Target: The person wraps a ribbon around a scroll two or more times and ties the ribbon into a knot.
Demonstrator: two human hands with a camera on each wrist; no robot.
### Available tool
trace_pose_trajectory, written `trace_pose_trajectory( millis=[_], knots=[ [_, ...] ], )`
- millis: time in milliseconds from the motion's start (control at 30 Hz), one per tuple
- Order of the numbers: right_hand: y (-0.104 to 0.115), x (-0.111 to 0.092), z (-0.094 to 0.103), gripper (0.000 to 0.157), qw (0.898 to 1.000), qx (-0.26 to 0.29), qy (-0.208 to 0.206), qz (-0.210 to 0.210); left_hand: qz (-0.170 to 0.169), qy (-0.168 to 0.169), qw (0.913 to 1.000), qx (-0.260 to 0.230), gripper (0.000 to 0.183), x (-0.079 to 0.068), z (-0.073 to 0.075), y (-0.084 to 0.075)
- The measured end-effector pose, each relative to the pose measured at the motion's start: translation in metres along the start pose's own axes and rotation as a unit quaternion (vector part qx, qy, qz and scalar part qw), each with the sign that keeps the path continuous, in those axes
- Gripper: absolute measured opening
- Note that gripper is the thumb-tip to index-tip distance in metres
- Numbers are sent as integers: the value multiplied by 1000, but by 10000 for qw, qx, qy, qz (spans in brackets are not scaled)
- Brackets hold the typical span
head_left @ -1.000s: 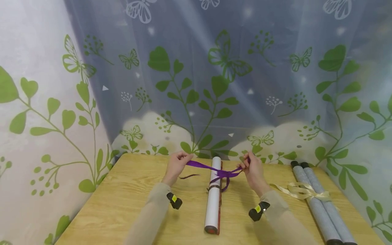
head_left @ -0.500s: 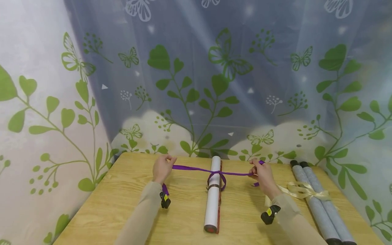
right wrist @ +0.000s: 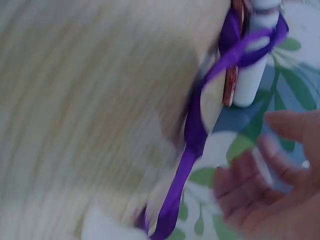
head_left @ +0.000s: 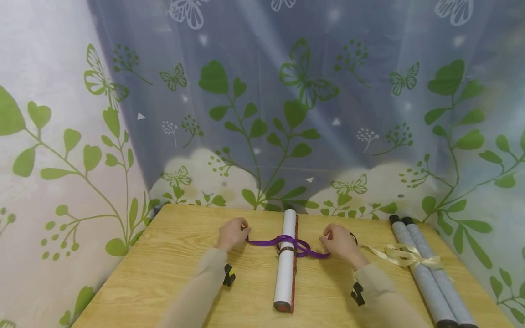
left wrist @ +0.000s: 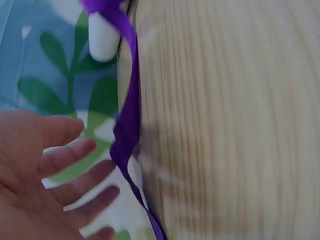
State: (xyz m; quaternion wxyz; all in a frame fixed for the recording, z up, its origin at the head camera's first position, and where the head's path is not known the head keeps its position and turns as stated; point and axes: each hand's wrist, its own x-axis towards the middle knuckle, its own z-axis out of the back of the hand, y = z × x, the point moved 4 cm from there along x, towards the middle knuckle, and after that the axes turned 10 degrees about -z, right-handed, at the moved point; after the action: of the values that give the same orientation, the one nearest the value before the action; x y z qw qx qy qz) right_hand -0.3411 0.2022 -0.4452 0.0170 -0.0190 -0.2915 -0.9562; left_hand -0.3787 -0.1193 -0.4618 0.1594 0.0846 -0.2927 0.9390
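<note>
A white paper roll (head_left: 284,282) with dark end caps lies lengthwise on the table, a red strip along its right side and a thin brown tie round its middle. Loosely looped across it is a purple ribbon (head_left: 264,243), its two ends trailing left and right. My left hand (head_left: 234,234) hovers left of the roll; in the left wrist view its fingers (left wrist: 82,192) are spread, with the ribbon just beyond the tips. To the right, my right hand (head_left: 341,241) has relaxed fingers, and the ribbon (right wrist: 196,132) hangs apart from them in the right wrist view.
Two grey rolls (head_left: 434,278) with black ends lie side by side at the table's right, tied with a cream ribbon (head_left: 404,257). Behind the wooden table (head_left: 164,264) hangs a leaf-and-butterfly curtain (head_left: 262,114).
Both hands first drew the purple ribbon's ends outward until it was taut across the roll. Now they have come back inward and let go, and the ribbon has gone slack in loops.
</note>
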Motion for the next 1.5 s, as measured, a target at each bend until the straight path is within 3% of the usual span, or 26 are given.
trace_pose_trajectory(
  millis=[167, 267, 400, 500, 600, 733, 833, 1000, 1167, 1367, 1500],
  knots=[
    [28, -3, -23, 8, 9940, 161, 475, 977, -954, 177, 9953, 7, 19, 3, -16, -30],
    [37, -4, -35, 9, 9923, 56, 554, 1103, -1318, 606, 9884, -443, 26, 3, -29, -43],
    [41, -3, -47, 12, 9934, 234, 589, 960, -1529, 1107, 9791, -762, 39, 4, -48, -52],
    [41, -3, -53, 14, 9940, 405, 578, 832, -1515, 1270, 9777, -704, 44, 4, -59, -55],
    [41, -3, -53, 13, 9945, 423, 507, 809, -1377, 1315, 9775, -912, 36, 4, -63, -56],
    [41, -3, -46, 11, 9926, 596, 486, 935, -1267, 1130, 9780, -1209, 28, 4, -60, -58],
    [40, -3, -39, 14, 9901, 924, 573, 889, -1248, 934, 9811, -1145, 29, 5, -56, -58],
    [33, -1, -32, 18, 9851, 1408, 766, 618, -1223, 630, 9851, -1036, 29, 6, -51, -56],
    [20, -2, -30, 21, 9807, 1708, 932, 201, -1183, 489, 9858, -1091, 42, 4, -46, -50],
    [14, -4, -28, 23, 9898, 1212, 728, 170, -1041, 239, 9892, -1005, 51, 1, -35, -37],
    [17, -7, -34, 24, 9951, 454, 718, 497, -821, 182, 9928, -848, 50, -1, -28, -28]
  ],
)
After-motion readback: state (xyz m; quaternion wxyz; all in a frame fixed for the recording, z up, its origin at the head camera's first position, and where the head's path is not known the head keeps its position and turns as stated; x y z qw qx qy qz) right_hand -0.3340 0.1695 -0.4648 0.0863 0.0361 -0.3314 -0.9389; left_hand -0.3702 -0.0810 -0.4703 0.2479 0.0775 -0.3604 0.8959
